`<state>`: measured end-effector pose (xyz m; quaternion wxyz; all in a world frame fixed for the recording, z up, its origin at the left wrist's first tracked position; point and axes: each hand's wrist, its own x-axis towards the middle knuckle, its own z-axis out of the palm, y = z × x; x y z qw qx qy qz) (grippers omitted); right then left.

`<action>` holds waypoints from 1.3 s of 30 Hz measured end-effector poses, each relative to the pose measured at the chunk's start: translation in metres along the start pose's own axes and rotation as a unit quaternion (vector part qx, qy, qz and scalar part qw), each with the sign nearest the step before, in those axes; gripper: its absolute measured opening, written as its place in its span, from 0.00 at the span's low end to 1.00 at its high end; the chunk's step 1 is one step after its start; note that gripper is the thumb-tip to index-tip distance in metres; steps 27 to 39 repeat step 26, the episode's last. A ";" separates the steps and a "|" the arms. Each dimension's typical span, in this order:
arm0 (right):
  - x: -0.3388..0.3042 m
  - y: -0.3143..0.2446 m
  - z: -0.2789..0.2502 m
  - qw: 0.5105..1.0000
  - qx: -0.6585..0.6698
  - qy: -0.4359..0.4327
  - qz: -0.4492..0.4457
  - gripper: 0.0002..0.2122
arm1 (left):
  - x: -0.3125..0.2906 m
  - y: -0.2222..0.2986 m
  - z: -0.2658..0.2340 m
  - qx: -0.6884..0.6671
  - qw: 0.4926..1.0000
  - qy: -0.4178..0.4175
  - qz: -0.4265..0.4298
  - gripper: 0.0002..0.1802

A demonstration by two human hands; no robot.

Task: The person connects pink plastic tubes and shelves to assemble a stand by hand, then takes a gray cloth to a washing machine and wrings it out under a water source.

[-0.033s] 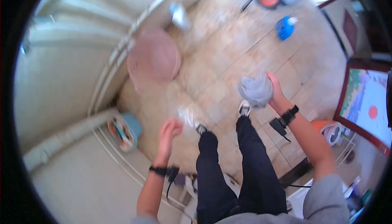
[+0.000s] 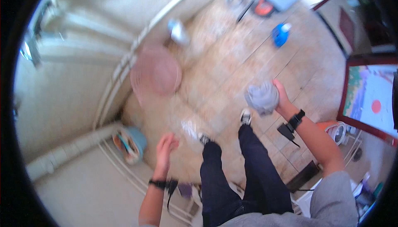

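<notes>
My right hand point(image 2: 283, 98) is closed around a crumpled grey cloth point(image 2: 263, 97), bunched into a rough ball and held out over the tiled floor. The thumb and fingers press its right side, and part of the grip is hidden behind the cloth. My left hand point(image 2: 166, 146) hangs above the floor with nothing in it, its fingers loosely bent and a little apart. Black bands with small dark devices sit on both wrists. Nearest to the left hand is a shiny, clear patch point(image 2: 190, 129) on the floor, too blurred to name.
A pink basin point(image 2: 159, 71) stands by the left wall, with a white and blue bottle point(image 2: 179, 33) beyond it. Farther right is a blue jug point(image 2: 280, 35). A light-blue bucket point(image 2: 138, 139) holding items sits by pipes at left. A dark-red framed panel point(image 2: 343, 96) stands at right.
The view has shifted slightly, so the far floor things appear further left. My right hand and the grey cloth sit a little lower in the picture; the left hand also appears lower.
</notes>
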<state>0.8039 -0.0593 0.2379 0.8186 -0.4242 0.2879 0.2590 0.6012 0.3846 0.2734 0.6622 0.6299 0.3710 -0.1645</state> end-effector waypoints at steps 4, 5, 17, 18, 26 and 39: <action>-0.164 -0.144 -0.099 0.998 0.013 0.055 -0.028 0.23 | -0.132 0.095 -0.042 -0.014 1.000 -0.003 0.028 0.12; -0.216 -0.168 -0.101 0.995 0.060 0.080 -0.021 0.27 | -0.172 0.120 -0.042 -0.008 0.999 0.053 0.008 0.12; -0.474 -0.132 -0.245 0.794 0.208 0.121 -0.558 0.16 | -0.105 0.125 0.144 0.065 0.989 0.051 0.119 0.12; -0.473 -0.136 -0.254 0.787 0.164 0.121 -0.582 0.17 | -0.082 0.114 0.141 0.164 0.980 -0.004 0.109 0.12; -0.411 -0.162 -0.372 0.726 0.321 0.216 -0.569 0.20 | 0.046 0.147 0.168 0.212 0.956 0.006 -0.201 0.12; -0.411 -0.162 -0.372 0.726 0.321 0.216 -0.569 0.20 | 0.046 0.147 0.168 0.212 0.956 0.006 -0.201 0.12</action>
